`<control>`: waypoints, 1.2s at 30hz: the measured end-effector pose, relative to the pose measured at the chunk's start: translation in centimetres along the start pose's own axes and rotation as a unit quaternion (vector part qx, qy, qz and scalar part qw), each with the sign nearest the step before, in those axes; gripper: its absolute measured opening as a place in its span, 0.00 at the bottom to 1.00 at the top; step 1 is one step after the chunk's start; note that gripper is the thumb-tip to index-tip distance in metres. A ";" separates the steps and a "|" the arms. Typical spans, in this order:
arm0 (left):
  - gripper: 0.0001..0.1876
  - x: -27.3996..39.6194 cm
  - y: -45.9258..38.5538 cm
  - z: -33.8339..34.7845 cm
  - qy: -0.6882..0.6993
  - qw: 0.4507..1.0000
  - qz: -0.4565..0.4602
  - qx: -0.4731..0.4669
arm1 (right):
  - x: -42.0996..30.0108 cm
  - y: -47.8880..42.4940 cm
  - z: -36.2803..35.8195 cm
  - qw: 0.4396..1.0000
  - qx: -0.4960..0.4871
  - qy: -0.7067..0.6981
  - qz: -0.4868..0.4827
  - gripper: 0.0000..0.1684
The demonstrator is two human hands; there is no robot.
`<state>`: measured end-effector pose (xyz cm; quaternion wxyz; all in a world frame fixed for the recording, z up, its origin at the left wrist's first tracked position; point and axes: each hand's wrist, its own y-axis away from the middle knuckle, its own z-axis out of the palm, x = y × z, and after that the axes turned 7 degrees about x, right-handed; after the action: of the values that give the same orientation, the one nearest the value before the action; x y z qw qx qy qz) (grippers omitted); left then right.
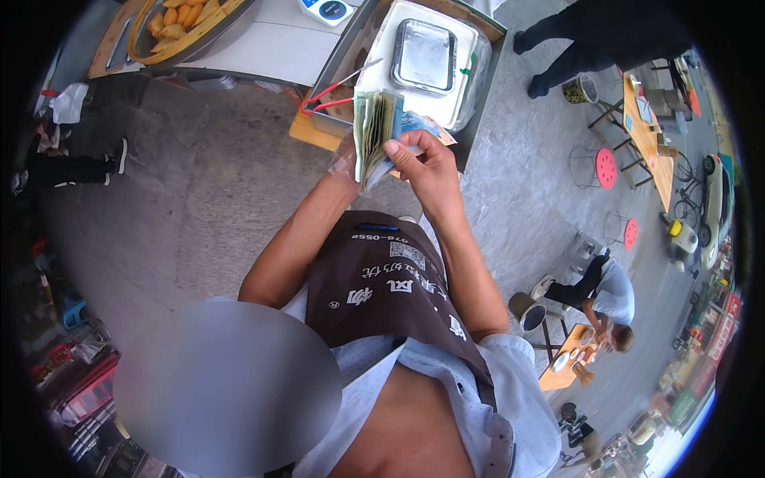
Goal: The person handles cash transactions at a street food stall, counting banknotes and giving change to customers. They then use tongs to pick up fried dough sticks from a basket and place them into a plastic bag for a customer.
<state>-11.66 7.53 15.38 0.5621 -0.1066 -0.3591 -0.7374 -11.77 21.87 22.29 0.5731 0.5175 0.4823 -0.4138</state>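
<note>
A thick folded stack of banknotes [375,134] stands on edge before my chest, its edges fanned. My left hand [345,162] wears a thin clear plastic glove and grips the stack from the left; its fingers are mostly hidden behind the notes. From the right, my bare right hand [431,161] pinches notes at the near side between thumb and fingers. Blue banknotes [417,122] stick out behind its fingers. Just beyond the stack, red-handled scissors [330,98] lean over the edge of a grey metal box [340,124].
In the box, a metal tray [423,57] sits on a white foam lid [382,66]. Fried food fills a basin [209,48] on the white counter [281,45]. Red stools [605,168] and a wooden table [648,143] stand right. A seated person [612,293] eats; another person [609,36] stands ahead.
</note>
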 end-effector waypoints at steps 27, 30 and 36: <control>0.21 -0.3 -0.9 0.8 0.045 0.999 -0.010 0.003 | 0.3 0.3 -0.3 0.999 -0.010 -0.037 -0.004 0.13; 0.26 -0.2 -0.9 2.3 -0.041 0.993 0.034 0.105 | 0.6 0.2 -0.7 0.999 -0.006 0.035 -0.012 0.15; 0.21 -0.5 -1.4 2.7 -0.188 0.948 0.235 0.103 | 0.6 0.1 -0.3 0.952 0.077 0.233 -0.184 0.17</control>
<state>-13.46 9.85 16.48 0.6497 -0.2662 -0.4973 -0.5096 -11.56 22.15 21.77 0.3171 0.5445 0.6556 -0.4160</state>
